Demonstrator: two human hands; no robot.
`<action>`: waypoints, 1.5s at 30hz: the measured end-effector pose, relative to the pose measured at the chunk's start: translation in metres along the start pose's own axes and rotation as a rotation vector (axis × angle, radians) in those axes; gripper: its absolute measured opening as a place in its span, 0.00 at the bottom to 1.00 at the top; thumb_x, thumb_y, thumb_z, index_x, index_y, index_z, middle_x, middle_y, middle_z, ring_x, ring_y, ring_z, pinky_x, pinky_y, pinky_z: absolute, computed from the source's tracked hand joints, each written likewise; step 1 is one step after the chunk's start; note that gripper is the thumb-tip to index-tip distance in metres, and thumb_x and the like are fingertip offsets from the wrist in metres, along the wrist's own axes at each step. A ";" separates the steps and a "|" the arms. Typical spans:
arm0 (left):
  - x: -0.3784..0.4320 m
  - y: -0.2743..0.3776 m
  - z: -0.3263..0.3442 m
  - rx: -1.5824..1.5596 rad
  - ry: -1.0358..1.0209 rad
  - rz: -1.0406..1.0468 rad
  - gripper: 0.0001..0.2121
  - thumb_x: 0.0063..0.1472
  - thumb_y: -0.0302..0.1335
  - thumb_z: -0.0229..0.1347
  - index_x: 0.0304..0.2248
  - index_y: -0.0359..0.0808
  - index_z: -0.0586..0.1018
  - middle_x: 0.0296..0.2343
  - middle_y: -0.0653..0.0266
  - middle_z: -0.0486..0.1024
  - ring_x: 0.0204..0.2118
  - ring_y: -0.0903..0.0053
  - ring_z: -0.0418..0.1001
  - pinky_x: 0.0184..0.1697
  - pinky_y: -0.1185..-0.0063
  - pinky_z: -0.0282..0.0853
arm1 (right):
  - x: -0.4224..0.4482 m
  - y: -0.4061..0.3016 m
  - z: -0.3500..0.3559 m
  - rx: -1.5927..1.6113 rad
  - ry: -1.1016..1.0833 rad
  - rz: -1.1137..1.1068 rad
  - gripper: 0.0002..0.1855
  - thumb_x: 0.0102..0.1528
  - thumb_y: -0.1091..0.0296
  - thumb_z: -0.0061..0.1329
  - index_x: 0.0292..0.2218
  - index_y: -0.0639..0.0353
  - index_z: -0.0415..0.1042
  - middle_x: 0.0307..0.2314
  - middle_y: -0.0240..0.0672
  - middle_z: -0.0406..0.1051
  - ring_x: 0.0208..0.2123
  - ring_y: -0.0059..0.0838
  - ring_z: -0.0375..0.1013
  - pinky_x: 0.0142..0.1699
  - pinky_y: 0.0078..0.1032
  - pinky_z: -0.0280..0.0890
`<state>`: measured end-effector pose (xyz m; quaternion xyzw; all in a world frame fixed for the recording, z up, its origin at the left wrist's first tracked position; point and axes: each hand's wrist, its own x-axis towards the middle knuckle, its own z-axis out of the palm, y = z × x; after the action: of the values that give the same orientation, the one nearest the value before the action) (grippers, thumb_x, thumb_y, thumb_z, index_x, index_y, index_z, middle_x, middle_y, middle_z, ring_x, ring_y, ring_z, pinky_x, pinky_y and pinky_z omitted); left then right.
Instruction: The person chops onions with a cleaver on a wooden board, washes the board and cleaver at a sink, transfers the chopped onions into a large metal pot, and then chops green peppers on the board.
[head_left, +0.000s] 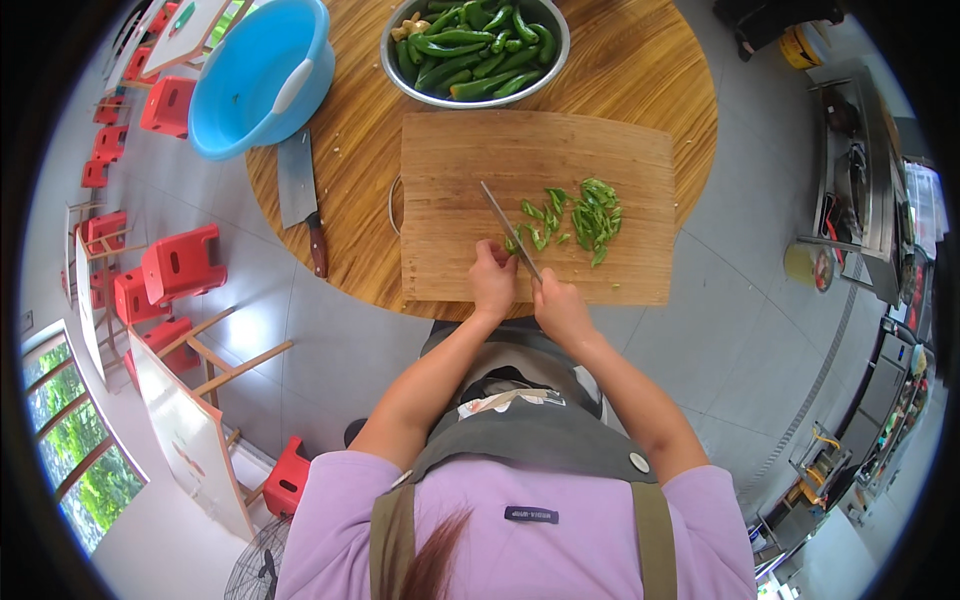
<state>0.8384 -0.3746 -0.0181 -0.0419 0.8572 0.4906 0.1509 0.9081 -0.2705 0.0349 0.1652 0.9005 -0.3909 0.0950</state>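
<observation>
My right hand grips the handle of a kitchen knife, its blade pointing away and to the left over a wooden cutting board. Left of the blade, my left hand has its fingers bunched on the end of a green pepper, mostly hidden by the fingers and knife. Sliced green pepper lies heaped on the board's right half, with looser slices between heap and blade. Beyond the board, a metal bowl holds whole green peppers and some ginger-like pieces.
A cleaver lies left of the board on the round wooden table, its dark handle at the edge. A blue plastic basin overhangs the table's far left. Red stools stand left; a metal kitchen unit stands right.
</observation>
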 end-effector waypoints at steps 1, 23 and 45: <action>0.000 0.000 0.001 -0.013 0.010 -0.005 0.15 0.48 0.23 0.56 0.35 0.31 0.65 0.23 0.55 0.74 0.26 0.67 0.74 0.29 0.73 0.68 | 0.000 0.003 0.001 0.000 0.008 -0.006 0.08 0.53 0.68 0.40 0.28 0.64 0.59 0.14 0.54 0.66 0.20 0.57 0.67 0.26 0.49 0.59; 0.060 0.042 -0.026 -0.350 0.197 0.249 0.08 0.57 0.23 0.48 0.37 0.32 0.70 0.26 0.57 0.74 0.30 0.73 0.71 0.34 0.79 0.66 | -0.003 0.007 -0.020 0.117 -0.035 0.020 0.12 0.54 0.63 0.41 0.28 0.65 0.64 0.18 0.56 0.67 0.23 0.57 0.67 0.27 0.46 0.60; 0.281 0.162 -0.051 0.949 -0.486 0.504 0.21 0.43 0.47 0.57 0.27 0.35 0.75 0.26 0.58 0.74 0.32 0.65 0.71 0.33 0.74 0.65 | -0.028 0.064 -0.024 0.299 0.275 0.351 0.12 0.53 0.62 0.42 0.27 0.64 0.65 0.20 0.53 0.67 0.24 0.55 0.67 0.27 0.41 0.61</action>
<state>0.5241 -0.3136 0.0556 0.3490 0.9073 0.0699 0.2240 0.9570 -0.2181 0.0162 0.3825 0.7948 -0.4709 0.0128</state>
